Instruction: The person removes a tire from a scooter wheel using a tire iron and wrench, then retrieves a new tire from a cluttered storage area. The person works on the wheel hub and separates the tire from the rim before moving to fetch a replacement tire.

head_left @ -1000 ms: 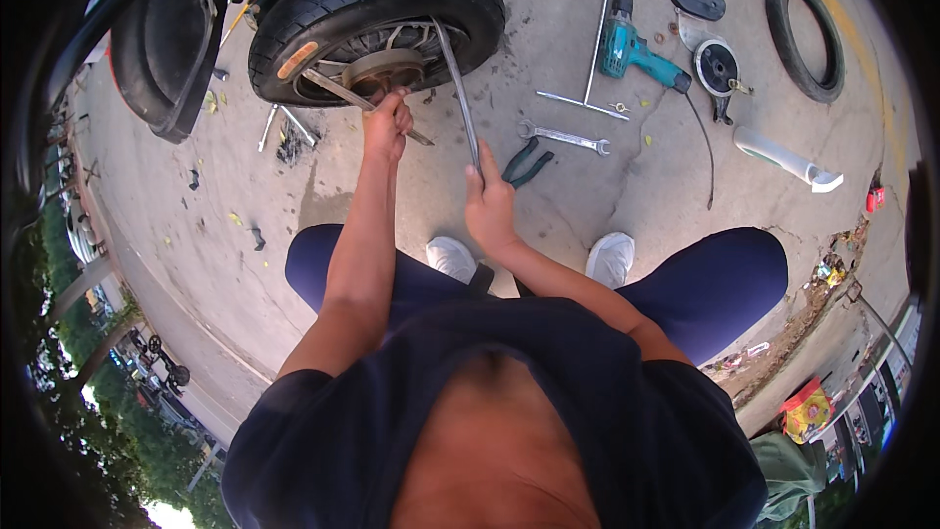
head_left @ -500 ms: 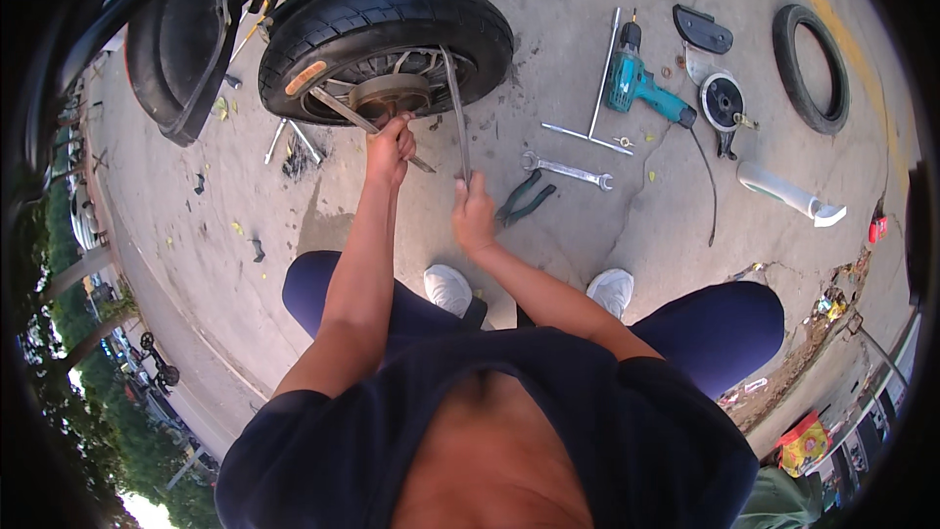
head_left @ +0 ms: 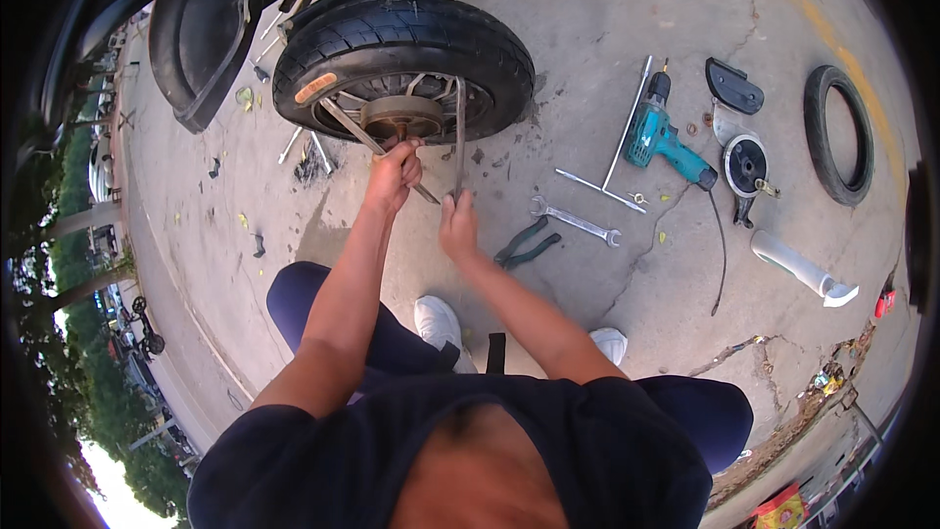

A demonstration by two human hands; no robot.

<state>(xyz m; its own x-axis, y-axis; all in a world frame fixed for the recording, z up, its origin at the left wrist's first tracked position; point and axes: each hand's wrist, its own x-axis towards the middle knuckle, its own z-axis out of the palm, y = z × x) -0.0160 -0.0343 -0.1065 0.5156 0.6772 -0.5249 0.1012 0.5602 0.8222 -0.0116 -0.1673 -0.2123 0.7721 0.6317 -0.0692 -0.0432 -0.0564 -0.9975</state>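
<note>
A wheel with a black tyre (head_left: 411, 34) stands in front of me, an orange label on its sidewall and a bare metal hub (head_left: 401, 118) at its centre. My left hand (head_left: 395, 176) is closed around a flat tyre lever (head_left: 354, 127), which runs slantwise from the left side of the rim, its near end poking out past my fist. My right hand (head_left: 457, 227) grips the near end of a second tyre lever (head_left: 460, 127); this one points nearly straight away from me, its far tip at the tyre's edge on the right side of the rim.
On the concrete to the right lie pliers (head_left: 527, 243), an open-ended wrench (head_left: 578, 221), a T-shaped bar (head_left: 627, 127), a teal power drill (head_left: 671, 142), a brake part (head_left: 746, 167) and a loose tyre (head_left: 838, 135). Vehicle frame parts (head_left: 206, 39) overhang the left.
My right hand has swung the near end of its lever leftward, closer to my left hand. The left hand keeps its grip. The whole view has shifted slightly.
</note>
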